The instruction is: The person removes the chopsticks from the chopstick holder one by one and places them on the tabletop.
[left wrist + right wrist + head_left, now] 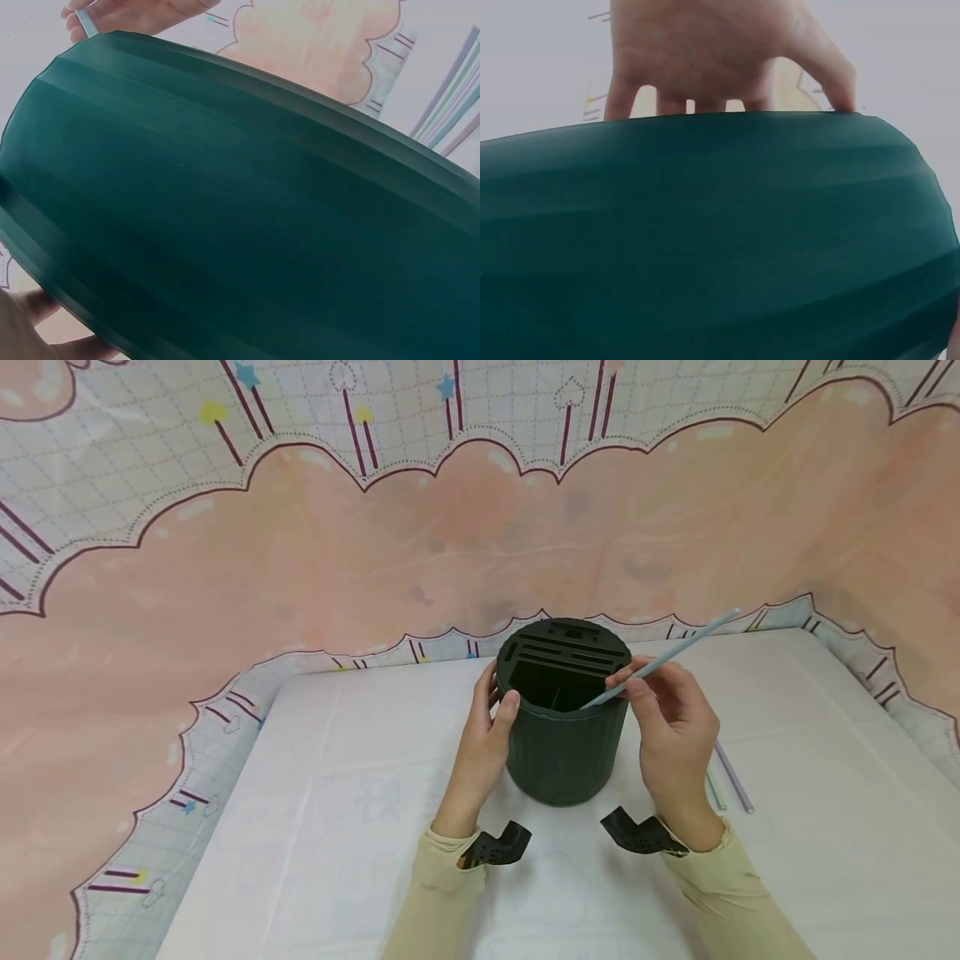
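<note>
A dark green ribbed pot (566, 752) with a slotted top stands upright on the white table (337, 827). Its near side has an opening (551, 685) under the rim. My left hand (480, 735) grips the pot's left side, thumb at the rim and fingers around the far side. Between thumb and fingertips, my right hand (678, 718) pinches a thin light blue straw (690, 642). The straw slants down to the left, its lower end at the opening. In the left wrist view, the right hand (150, 13) shows above the pot (225, 187); in the right wrist view, the left hand (705, 52) does.
To the right of the pot, a pale green straw (716, 789) and a purple straw (735, 777) lie on the table, partly behind the right hand. A patterned peach and white cloth (465, 552) rises behind the table and along its sides.
</note>
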A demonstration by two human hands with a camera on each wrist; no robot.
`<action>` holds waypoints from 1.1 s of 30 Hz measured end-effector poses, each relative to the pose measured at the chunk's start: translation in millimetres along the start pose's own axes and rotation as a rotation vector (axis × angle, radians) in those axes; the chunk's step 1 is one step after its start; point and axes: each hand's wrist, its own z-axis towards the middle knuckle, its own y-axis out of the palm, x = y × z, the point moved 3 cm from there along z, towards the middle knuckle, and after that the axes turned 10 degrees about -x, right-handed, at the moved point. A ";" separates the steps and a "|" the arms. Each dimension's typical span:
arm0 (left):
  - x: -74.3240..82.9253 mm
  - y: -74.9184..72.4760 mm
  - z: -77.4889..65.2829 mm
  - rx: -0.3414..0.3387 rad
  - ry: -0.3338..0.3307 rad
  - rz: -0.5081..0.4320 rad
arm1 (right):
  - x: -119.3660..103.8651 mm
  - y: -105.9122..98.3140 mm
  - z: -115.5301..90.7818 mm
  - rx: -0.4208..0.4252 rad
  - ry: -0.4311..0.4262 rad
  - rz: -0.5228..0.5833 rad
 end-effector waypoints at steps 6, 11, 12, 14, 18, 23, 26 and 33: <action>6.2 0.4 -2.5 0.001 -0.005 -0.003 | 9.0 -13.9 1.8 0.128 -0.047 0.196; 5.3 -0.4 -3.5 0.001 -0.013 0.000 | 19.1 -28.6 7.8 0.225 -0.072 0.475; 0.6 -0.4 -2.3 0.003 -0.006 -0.001 | 20.5 -31.2 8.6 0.234 -0.069 0.520; 0.0 -0.7 -2.8 0.005 -0.003 -0.002 | 23.6 -36.3 9.5 0.243 -0.058 0.583; -0.8 -1.0 -3.6 0.008 -0.006 -0.007 | 30.3 -45.7 11.0 0.255 -0.020 0.676; -1.8 -0.1 -3.4 0.002 -0.008 -0.008 | 36.9 -61.3 13.9 0.310 0.005 0.805; -2.2 0.0 -3.7 0.002 -0.008 -0.012 | 39.2 -73.0 15.7 0.369 0.020 0.866; -2.8 -0.8 -4.6 -0.004 -0.003 -0.014 | 43.2 -96.1 17.0 0.432 0.040 0.891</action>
